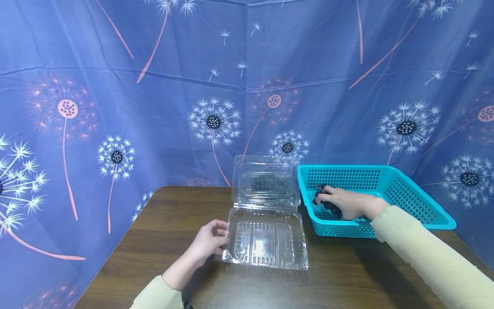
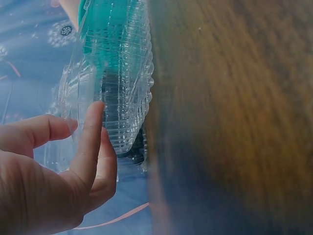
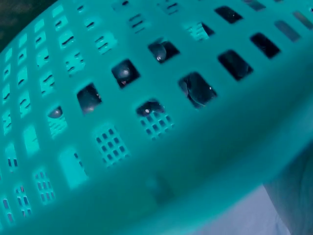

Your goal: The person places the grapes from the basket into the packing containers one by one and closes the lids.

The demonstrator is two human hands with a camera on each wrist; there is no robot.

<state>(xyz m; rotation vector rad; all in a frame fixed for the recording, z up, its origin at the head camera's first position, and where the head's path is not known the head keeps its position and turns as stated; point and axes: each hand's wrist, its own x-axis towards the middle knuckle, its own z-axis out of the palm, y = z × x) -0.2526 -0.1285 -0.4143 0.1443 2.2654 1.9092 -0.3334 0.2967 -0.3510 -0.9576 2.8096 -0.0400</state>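
Observation:
A clear plastic clamshell container (image 1: 266, 244) lies on the table with its lid (image 1: 266, 167) raised at the back. My left hand (image 1: 210, 240) pinches the left rim of its base; in the left wrist view, the thumb and fingers (image 2: 93, 137) meet at that edge. To the right, my right hand (image 1: 345, 204) reaches inside a turquoise basket (image 1: 417, 193), its fingers curled over a bunch of dark grapes (image 1: 332, 209). Through the basket holes, the right wrist view shows shiny dark grapes (image 3: 126, 73), but the basket wall hides the hand there.
The brown wooden table (image 1: 170, 214) extends left and in front of the container. A blue curtain (image 1: 162, 111) with dandelion prints hangs behind. A dark patch (image 1: 270, 183) shows through the raised lid. The basket stands close beside the container.

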